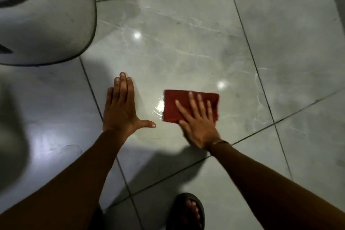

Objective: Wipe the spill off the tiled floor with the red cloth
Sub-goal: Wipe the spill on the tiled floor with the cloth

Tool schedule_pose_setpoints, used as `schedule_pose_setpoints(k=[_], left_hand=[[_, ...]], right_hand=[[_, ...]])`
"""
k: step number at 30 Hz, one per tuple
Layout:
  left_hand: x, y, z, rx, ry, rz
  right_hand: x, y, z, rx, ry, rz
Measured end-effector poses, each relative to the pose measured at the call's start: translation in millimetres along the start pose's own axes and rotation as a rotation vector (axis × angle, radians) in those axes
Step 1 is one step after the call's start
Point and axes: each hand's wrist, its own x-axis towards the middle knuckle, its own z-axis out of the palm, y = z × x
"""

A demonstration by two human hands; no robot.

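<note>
A folded red cloth (pixel 173 105) lies flat on the glossy grey tiled floor (pixel 186 46). My right hand (pixel 197 123) presses down on the cloth with fingers spread over its near right part. A small glistening wet patch, the spill (pixel 158 107), shows on the tile just left of the cloth's edge. My left hand (pixel 121 108) rests flat on the floor to the left of the spill, fingers together and thumb stretched out toward the cloth, holding nothing.
A large white rounded object (pixel 46 24) with a dark opening stands on the floor at the upper left. My foot in a dark sandal (pixel 188 211) is at the bottom centre. Dark grout lines cross the tiles, and two light reflections shine on the floor.
</note>
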Motion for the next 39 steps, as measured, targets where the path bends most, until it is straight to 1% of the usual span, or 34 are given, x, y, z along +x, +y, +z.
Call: schedule_pose_setpoints(k=[2,5,6,7,8,9,10,11,12,13,14,16,17,18,19,20,22,23,24,25,26,27,28,29,30,31,32,33,34,35,36,37,38,39], left_hand=[[3.7,-6.1,1.4,0.007,0.003,0.021],[6.5,-12.3,11.6,0.007,0.041,0.055],[6.7,-14.2,14.7,0.000,0.059,0.061],[7.7,-15.6,15.9,-0.006,0.072,0.063],[8.6,-15.5,14.9,0.002,0.063,0.070],[8.8,-14.3,13.3,0.008,0.044,0.073],[7.7,-13.6,12.2,0.002,0.034,0.064],[7.6,-12.7,10.2,-0.009,0.041,0.054],[8.8,-11.0,8.1,-0.019,0.047,0.047],[9.1,-9.2,7.1,-0.019,0.030,0.044],[8.3,-8.6,7.7,-0.017,0.014,0.041],[9.5,-12.0,15.9,-0.016,0.051,0.050],[10.5,-14.1,20.2,-0.013,0.063,0.066],[10.6,-14.8,23.3,-0.003,0.058,0.094],[9.6,-15.1,25.7,0.009,0.058,0.116],[9.1,-15.4,25.7,0.018,0.061,0.118],[8.5,-14.8,23.3,0.030,0.068,0.114],[8.1,-14.2,21.5,0.025,0.059,0.119],[7.6,-13.3,19.8,0.017,0.054,0.122],[7.0,-12.8,18.6,0.015,0.056,0.120],[7.2,-12.4,17.8,0.020,0.056,0.116],[7.6,-13.4,18.2,0.029,0.055,0.114],[8.5,-15.7,20.3,0.031,0.058,0.119],[9.6,-18.1,23.0,0.030,0.069,0.127],[9.7,-20.0,25.1,0.036,0.083,0.138],[9.8,-22.3,28.0,0.053,0.095,0.159],[9.2,-24.4,30.9,0.073,0.109,0.186],[9.2,-25.7,33.3,0.087,0.126,0.209],[10.0,-26.8,34.2,0.093,0.142,0.224],[11.8,-27.1,32.8,0.087,0.160,0.223],[15.3,-27.7,29.1,0.070,0.174,0.196],[20.0,-29.6,24.3,0.040,0.186,0.145],[25.2,-33.0,18.1,0.000,0.196,0.080],[30.3,-37.6,10.5,-0.038,0.193,0.017]], right_hand=[[6.9,41.0,-12.7,0.047,-0.010,0.213],[95.4,59.5,-44.9,0.253,0.131,0.594],[125.8,51.5,-55.3,0.297,0.155,0.653],[146.0,37.6,-59.5,0.281,0.159,0.648],[152.2,22.9,-57.9,0.249,0.143,0.573],[141.5,11.4,-52.5,0.189,0.123,0.416],[117.1,5.3,-41.3,0.109,0.081,0.208],[84.3,7.8,-29.2,0.034,0.044,0.048],[53.4,22.2,-24.7,0.004,-0.006,-0.014],[34.1,43.5,-23.2,-0.004,-0.031,0.020],[29.0,65.5,-26.3,0.026,-0.053,0.142],[62.4,84.7,-43.3,0.222,-0.027,0.504],[93.0,81.7,-49.7,0.306,0.038,0.632],[119.5,68.6,-56.6,0.339,0.097,0.689],[135.5,49.1,-58.5,0.303,0.134,0.662],[142.4,28.8,-52.1,0.229,0.157,0.546],[112.5,-8.5,-28.5,0.085,0.168,0.158],[74.9,-16.7,-12.9,0.022,0.124,-0.041],[29.5,-15.5,0.7,-0.014,0.053,-0.183],[-13.1,-6.1,8.8,-0.039,0.001,-0.243],[-46.8,14.3,13.4,-0.055,-0.039,-0.236],[-66.4,40.9,12.6,-0.069,-0.074,-0.180],[-71.4,69.5,7.3,-0.062,-0.098,-0.069],[-63.9,96.7,-2.1,-0.007,-0.119,0.096],[-43.6,119.4,-13.7,0.084,-0.096,0.304],[-12.7,134.5,-27.3,0.191,-0.037,0.521],[24.3,142.5,-41.0,0.291,0.041,0.685],[64.5,143.2,-51.7,0.362,0.124,0.790],[102.2,137.3,-59.3,0.405,0.188,0.839],[133.8,122.9,-64.5,0.394,0.219,0.823],[157.4,101.1,-65.1,0.348,0.229,0.762],[171.5,75.9,-62.8,0.284,0.234,0.658],[171.9,49.5,-57.2,0.200,0.229,0.497],[155.6,25.7,-48.7,0.110,0.195,0.299]])
